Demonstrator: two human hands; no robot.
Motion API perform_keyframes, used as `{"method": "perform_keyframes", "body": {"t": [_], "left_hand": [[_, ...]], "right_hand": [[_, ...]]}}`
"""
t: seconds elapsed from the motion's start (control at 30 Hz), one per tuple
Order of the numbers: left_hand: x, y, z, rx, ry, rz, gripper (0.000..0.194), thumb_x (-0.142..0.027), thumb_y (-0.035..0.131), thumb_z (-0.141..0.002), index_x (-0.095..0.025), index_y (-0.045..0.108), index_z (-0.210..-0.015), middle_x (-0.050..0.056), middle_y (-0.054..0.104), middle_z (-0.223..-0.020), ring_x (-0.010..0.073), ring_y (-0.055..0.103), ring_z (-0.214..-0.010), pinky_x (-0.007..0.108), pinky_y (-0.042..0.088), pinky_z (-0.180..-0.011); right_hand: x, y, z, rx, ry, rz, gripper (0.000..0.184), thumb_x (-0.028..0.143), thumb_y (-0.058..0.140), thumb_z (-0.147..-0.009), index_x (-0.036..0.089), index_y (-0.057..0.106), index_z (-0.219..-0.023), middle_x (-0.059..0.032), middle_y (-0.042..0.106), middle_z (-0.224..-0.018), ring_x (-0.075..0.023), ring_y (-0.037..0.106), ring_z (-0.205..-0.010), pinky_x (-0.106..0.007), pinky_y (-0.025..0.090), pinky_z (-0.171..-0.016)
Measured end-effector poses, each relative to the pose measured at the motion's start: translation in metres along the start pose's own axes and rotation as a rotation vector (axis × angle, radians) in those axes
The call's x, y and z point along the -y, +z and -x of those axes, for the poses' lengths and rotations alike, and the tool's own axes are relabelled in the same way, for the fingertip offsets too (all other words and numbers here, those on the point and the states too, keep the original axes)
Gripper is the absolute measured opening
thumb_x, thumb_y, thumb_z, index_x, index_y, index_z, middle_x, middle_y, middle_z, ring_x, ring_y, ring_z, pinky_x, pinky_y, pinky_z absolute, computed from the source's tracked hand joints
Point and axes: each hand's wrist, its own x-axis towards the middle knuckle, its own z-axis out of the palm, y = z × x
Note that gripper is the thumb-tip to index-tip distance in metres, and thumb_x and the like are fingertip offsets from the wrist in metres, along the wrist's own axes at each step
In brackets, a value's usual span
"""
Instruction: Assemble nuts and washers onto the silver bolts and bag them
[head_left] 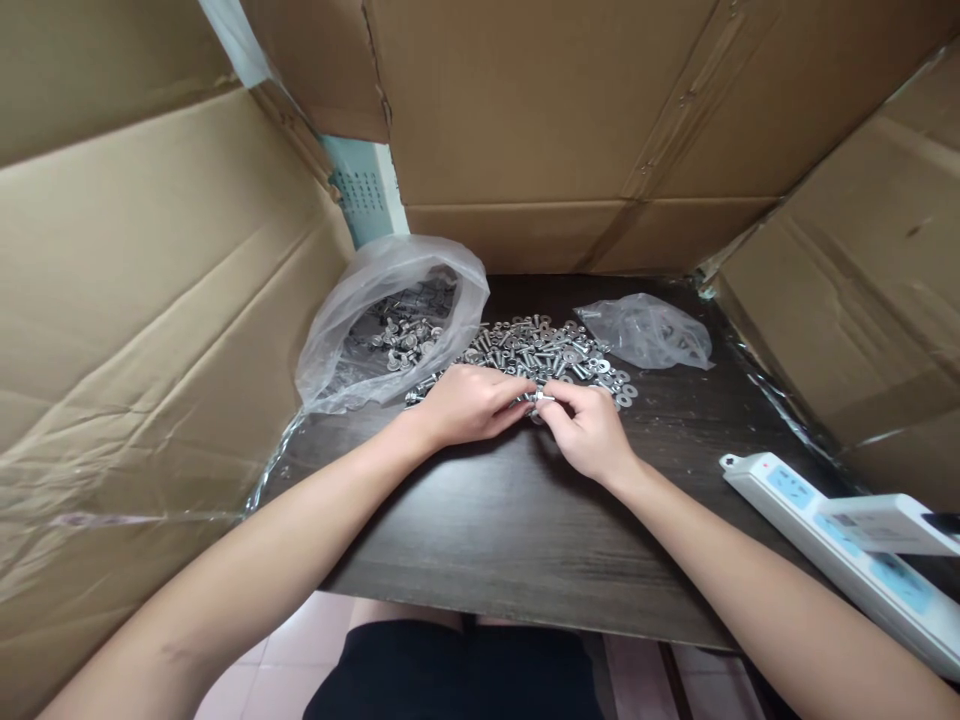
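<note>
My left hand (472, 403) and my right hand (589, 425) meet fingertip to fingertip over the front edge of a hardware pile. Between their pinched fingers sits a small shiny bolt (544, 397), which both hands grip; the fingers cover part of it, and whether a nut or washer is on it I cannot make out. Just behind the hands spreads the pile of loose bolts, nuts and washers (536, 347). Several flat washers (622, 390) lie at its right end, close to my right hand.
An open clear plastic bag (319, 355) with assembled bolts inside stands at the left. A smaller plastic bag (645, 330) holding washers lies at the back right. Cardboard walls (525, 110) enclose the dark table (465, 530). A power strip (772, 490) with a plugged-in adapter occupies the right edge.
</note>
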Motion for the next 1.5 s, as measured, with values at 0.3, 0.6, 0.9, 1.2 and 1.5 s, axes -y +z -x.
{"method": "perform_keyframes", "body": {"t": [0.3, 0.6, 0.9, 1.2, 1.5], "left_hand": [[-0.0006, -0.0001, -0.001, -0.039, 0.035, 0.001, 0.022, -0.03, 0.052, -0.101, -0.017, 0.07, -0.102, 0.002, 0.076, -0.079, 0.0161, 0.072, -0.068, 0.028, 0.046, -0.058], [-0.0004, 0.0005, -0.0005, -0.035, 0.021, 0.014, 0.023, -0.031, 0.052, -0.102, -0.017, 0.069, -0.102, 0.002, 0.077, -0.079, 0.0162, 0.072, -0.068, 0.027, 0.046, -0.058], [0.0019, 0.0007, 0.0005, 0.025, -0.03, 0.002, 0.028, -0.036, 0.048, -0.103, -0.018, 0.07, -0.103, 0.004, 0.076, -0.08, 0.0172, 0.072, -0.07, 0.026, 0.047, -0.06], [0.0002, -0.0013, -0.0007, 0.041, -0.065, 0.031, 0.027, -0.036, 0.051, -0.101, -0.017, 0.07, -0.102, 0.003, 0.074, -0.073, 0.0166, 0.069, -0.064, 0.026, 0.044, -0.057], [-0.0001, -0.0014, -0.0002, 0.026, -0.088, 0.022, 0.029, -0.038, 0.049, -0.102, -0.018, 0.069, -0.097, 0.002, 0.069, -0.066, 0.0164, 0.066, -0.059, 0.027, 0.039, -0.053]], "right_hand": [[0.0016, -0.0005, 0.0003, 0.005, 0.011, -0.02, 0.031, 0.027, 0.048, -0.086, 0.021, 0.039, -0.057, 0.0047, 0.033, -0.052, -0.0113, 0.034, -0.051, -0.028, 0.027, -0.053], [0.0024, -0.0015, 0.0005, 0.016, 0.025, -0.023, 0.036, 0.031, 0.045, -0.093, 0.021, 0.048, -0.059, 0.0037, 0.042, -0.051, -0.0125, 0.041, -0.05, -0.028, 0.031, -0.054], [0.0035, -0.0011, -0.0007, -0.002, 0.036, -0.038, 0.023, 0.031, 0.047, -0.095, 0.021, 0.052, -0.075, 0.0023, 0.053, -0.059, -0.0142, 0.046, -0.053, -0.027, 0.035, -0.057], [0.0027, -0.001, -0.0015, 0.011, 0.074, -0.034, 0.036, 0.036, 0.042, -0.1, 0.022, 0.041, -0.066, 0.0022, 0.048, -0.057, -0.0144, 0.046, -0.055, -0.028, 0.033, -0.058], [0.0037, -0.0018, -0.0014, 0.032, 0.073, -0.069, 0.016, 0.03, 0.05, -0.091, 0.021, 0.056, -0.079, 0.0029, 0.053, -0.06, -0.0148, 0.048, -0.054, -0.027, 0.036, -0.057]]}}
